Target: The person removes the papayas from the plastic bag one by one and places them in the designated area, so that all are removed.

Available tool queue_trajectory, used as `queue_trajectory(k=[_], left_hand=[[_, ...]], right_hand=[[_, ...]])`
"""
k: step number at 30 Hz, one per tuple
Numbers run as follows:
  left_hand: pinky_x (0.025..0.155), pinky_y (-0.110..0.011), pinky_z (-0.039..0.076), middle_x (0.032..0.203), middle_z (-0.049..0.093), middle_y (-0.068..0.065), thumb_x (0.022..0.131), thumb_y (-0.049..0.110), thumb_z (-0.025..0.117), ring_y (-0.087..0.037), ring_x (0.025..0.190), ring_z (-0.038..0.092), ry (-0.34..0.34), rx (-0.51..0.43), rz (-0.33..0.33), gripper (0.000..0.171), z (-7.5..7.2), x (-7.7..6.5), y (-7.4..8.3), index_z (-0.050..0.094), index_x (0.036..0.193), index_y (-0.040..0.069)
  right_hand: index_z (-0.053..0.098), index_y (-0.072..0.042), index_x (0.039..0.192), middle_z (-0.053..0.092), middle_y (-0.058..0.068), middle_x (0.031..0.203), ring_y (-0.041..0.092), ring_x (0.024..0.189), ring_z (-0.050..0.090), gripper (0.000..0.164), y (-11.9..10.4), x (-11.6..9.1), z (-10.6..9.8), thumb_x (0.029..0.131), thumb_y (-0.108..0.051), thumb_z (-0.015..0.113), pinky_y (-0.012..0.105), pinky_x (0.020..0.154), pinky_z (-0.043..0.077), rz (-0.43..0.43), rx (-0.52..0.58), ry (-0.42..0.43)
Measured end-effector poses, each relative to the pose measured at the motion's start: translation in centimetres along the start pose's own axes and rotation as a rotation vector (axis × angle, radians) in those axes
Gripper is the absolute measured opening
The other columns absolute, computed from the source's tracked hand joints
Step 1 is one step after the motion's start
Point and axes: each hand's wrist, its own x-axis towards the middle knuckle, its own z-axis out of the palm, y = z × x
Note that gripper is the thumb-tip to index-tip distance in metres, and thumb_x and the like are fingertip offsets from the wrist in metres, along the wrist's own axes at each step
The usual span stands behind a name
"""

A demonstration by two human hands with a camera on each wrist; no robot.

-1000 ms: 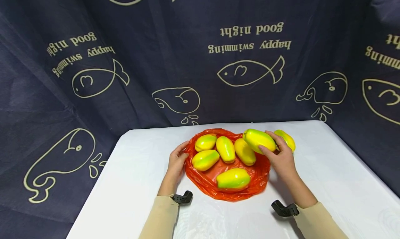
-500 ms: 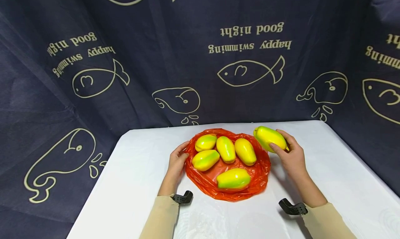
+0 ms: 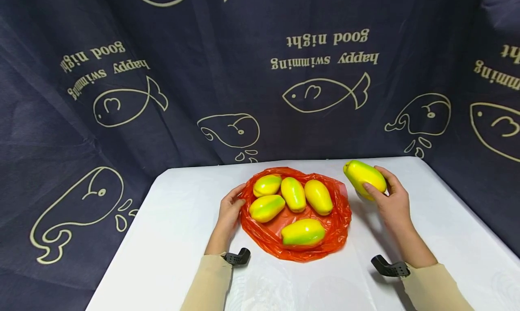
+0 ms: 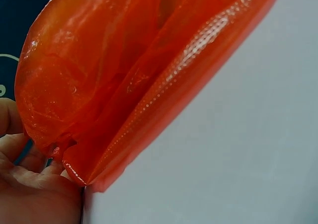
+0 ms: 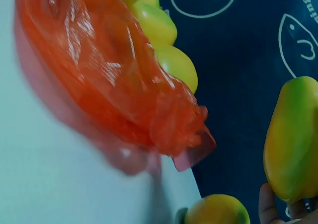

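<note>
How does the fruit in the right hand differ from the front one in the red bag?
The held fruit is gripped by the right hand, outside the red bag; the front fruit lies inside it. In the head view, the held fruit slants; the front fruit lies nearly level. There the held fruit is green on top, the front fruit at lower right. Both are oblong, yellow and green.
</note>
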Motion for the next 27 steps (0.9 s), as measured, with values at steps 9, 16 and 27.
queue_trajectory(k=[9, 16, 27], left_hand=[[0.099, -0.026, 0.054, 0.148, 0.053, -0.009, 0.093, -0.004, 0.045, -0.026, 0.129, 0.054, 0.003, 0.007, 0.003, 0.051, -0.1, 0.1, -0.1, 0.056, 0.141, 0.011], [0.099, -0.025, 0.054, 0.148, 0.053, -0.008, 0.093, -0.004, 0.046, -0.025, 0.129, 0.054, -0.003, -0.009, 0.0, 0.052, 0.0, 0.2, -0.2, 0.056, 0.141, 0.012], [0.096, -0.022, 0.054, 0.148, 0.053, -0.009, 0.093, -0.005, 0.046, -0.024, 0.127, 0.055, -0.011, -0.032, -0.002, 0.052, 0.0, 0.2, -0.2, 0.056, 0.141, 0.011]], right_hand=[[0.045, -0.024, 0.15, 0.045, -0.001, 0.155, 0.012, 0.143, 0.038, 0.063, 0.4, 0.6, -1.1, 0.092, -0.029, 0.07, 0.028, 0.124, 0.027, 0.072, 0.001, 0.048], [0.044, -0.026, 0.151, 0.042, -0.001, 0.155, 0.005, 0.14, 0.036, 0.063, 1.1, 0.9, -1.9, 0.093, -0.025, 0.069, 0.021, 0.121, 0.025, 0.114, 0.041, 0.085], [0.049, -0.028, 0.145, 0.05, -0.017, 0.134, 0.002, 0.124, 0.042, 0.06, 2.0, 1.9, -3.1, 0.09, -0.018, 0.071, 0.004, 0.101, 0.035, 0.201, 0.117, 0.232]])
